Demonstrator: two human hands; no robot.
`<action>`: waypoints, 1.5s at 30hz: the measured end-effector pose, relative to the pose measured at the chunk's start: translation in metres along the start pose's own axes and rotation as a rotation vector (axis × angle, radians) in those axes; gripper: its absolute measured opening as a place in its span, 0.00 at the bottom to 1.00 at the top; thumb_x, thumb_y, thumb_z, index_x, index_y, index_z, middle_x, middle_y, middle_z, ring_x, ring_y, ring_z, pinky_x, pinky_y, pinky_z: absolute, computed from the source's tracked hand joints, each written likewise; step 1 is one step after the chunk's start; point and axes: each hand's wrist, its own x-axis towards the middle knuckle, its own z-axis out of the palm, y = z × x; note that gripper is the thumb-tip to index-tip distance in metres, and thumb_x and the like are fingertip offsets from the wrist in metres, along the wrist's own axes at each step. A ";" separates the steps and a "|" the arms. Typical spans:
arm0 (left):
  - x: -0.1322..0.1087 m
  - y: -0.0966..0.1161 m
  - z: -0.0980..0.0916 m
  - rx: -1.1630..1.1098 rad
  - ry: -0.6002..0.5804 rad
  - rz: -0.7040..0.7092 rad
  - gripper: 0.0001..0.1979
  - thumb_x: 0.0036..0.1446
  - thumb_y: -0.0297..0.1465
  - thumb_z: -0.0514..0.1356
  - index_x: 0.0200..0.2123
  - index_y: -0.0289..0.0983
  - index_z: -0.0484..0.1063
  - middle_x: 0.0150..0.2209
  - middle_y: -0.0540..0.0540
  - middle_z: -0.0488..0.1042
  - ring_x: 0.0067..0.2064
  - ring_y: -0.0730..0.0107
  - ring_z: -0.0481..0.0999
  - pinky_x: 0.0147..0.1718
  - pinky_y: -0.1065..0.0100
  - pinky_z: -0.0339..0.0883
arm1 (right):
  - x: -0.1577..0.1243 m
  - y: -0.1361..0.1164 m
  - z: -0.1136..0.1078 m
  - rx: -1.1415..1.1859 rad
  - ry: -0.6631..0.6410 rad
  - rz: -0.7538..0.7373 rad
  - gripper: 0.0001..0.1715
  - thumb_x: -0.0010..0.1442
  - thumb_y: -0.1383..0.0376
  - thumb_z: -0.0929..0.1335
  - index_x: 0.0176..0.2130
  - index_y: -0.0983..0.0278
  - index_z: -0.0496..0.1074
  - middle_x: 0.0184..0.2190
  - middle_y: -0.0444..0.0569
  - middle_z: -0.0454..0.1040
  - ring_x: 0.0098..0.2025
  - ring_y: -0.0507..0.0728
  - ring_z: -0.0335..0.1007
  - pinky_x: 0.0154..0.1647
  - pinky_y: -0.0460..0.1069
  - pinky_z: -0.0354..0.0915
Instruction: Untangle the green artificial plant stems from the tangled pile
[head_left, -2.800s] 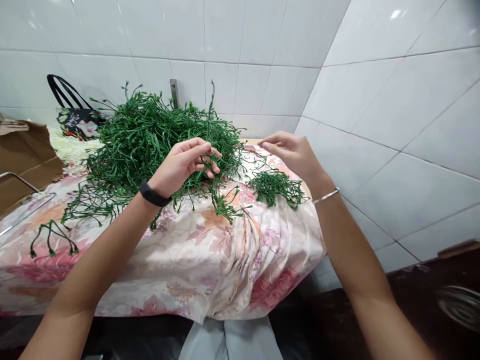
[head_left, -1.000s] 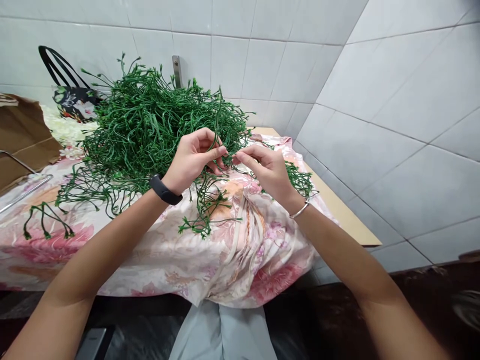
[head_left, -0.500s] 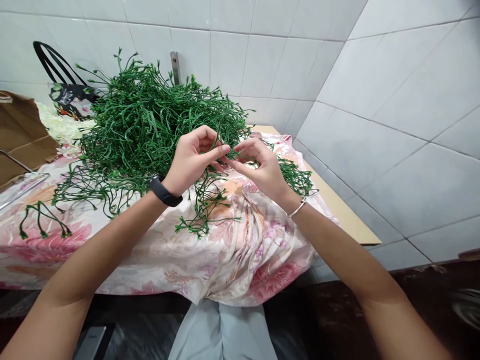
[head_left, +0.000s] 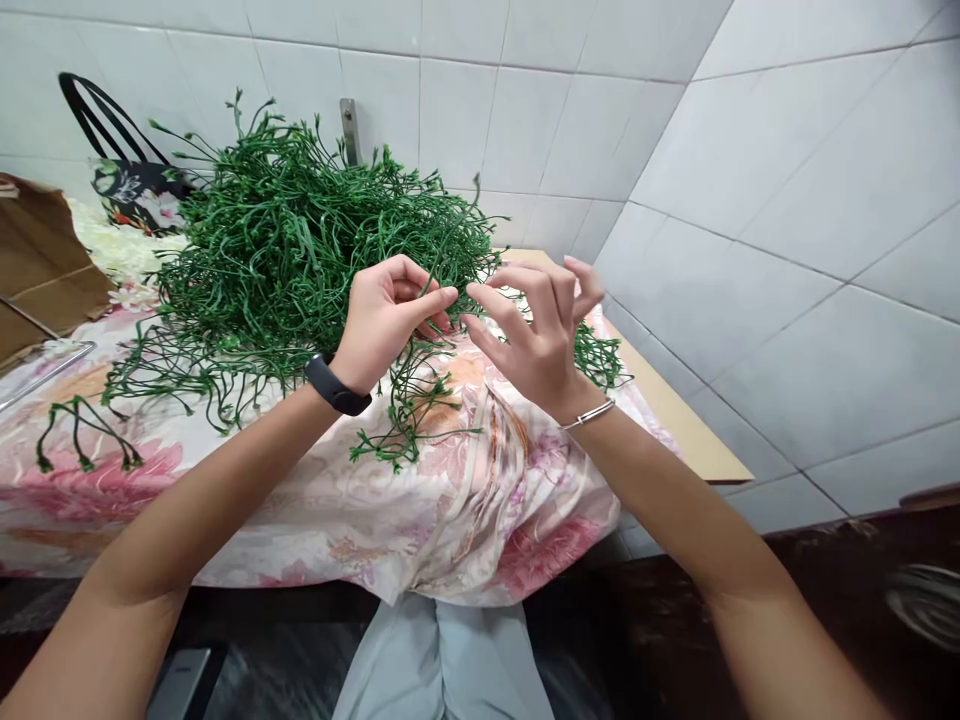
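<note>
Thumb and fingers of my left hand [head_left: 397, 315] are pinched together on a thin green plastic stem [head_left: 455, 232], whose bud tip points upward; its lower end is hidden by the fingers. Just to the right, my right hand [head_left: 536, 325] is open, fingers spread and bent, with nothing visible in it. Behind both hands rises a large tangled pile of green plastic stems [head_left: 300, 240]. A small loose bunch of stems [head_left: 409, 410] lies below my left hand, and another bunch [head_left: 598, 355] lies beyond my right wrist.
A floral cloth [head_left: 300, 520] covers the table and is bunched near the front. Left stand a brown paper bag [head_left: 52, 270], cream flowers [head_left: 124, 245], a floral handbag [head_left: 142, 195] and a metal rod [head_left: 52, 373]. A bare board edge [head_left: 675, 425] and tiled walls [head_left: 787, 250] bound the right.
My right hand has drawn slightly away from my left and its fingers have spread. My left hand stays pinched in nearly the same place, and the upright stem now shows above it.
</note>
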 end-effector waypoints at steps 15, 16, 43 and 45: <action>0.000 -0.002 0.002 -0.031 -0.048 0.047 0.09 0.48 0.25 0.62 0.24 0.35 0.62 0.21 0.54 0.66 0.20 0.80 0.68 0.15 0.78 0.64 | -0.014 0.000 0.001 -0.028 -0.045 -0.104 0.15 0.61 0.64 0.62 0.47 0.50 0.68 0.38 0.43 0.75 0.47 0.58 0.67 0.48 0.58 0.48; 0.000 -0.002 0.003 -0.041 -0.060 0.046 0.09 0.49 0.25 0.61 0.24 0.36 0.61 0.21 0.54 0.68 0.20 0.80 0.69 0.15 0.77 0.65 | -0.014 -0.001 0.001 -0.020 -0.050 -0.104 0.15 0.61 0.64 0.62 0.47 0.50 0.68 0.37 0.43 0.75 0.46 0.58 0.67 0.47 0.58 0.49; 0.000 -0.009 0.005 0.209 0.090 0.177 0.11 0.46 0.27 0.62 0.23 0.37 0.59 0.21 0.54 0.66 0.21 0.78 0.67 0.18 0.76 0.59 | 0.008 -0.022 -0.001 0.208 -0.175 0.216 0.14 0.58 0.60 0.64 0.24 0.61 0.71 0.24 0.39 0.71 0.35 0.52 0.64 0.47 0.54 0.44; 0.000 -0.008 0.004 0.188 0.082 0.158 0.11 0.47 0.28 0.62 0.23 0.37 0.59 0.21 0.54 0.66 0.21 0.79 0.67 0.18 0.76 0.59 | 0.009 -0.023 -0.002 0.263 -0.208 0.238 0.12 0.58 0.62 0.64 0.25 0.61 0.71 0.24 0.39 0.72 0.34 0.52 0.64 0.47 0.54 0.44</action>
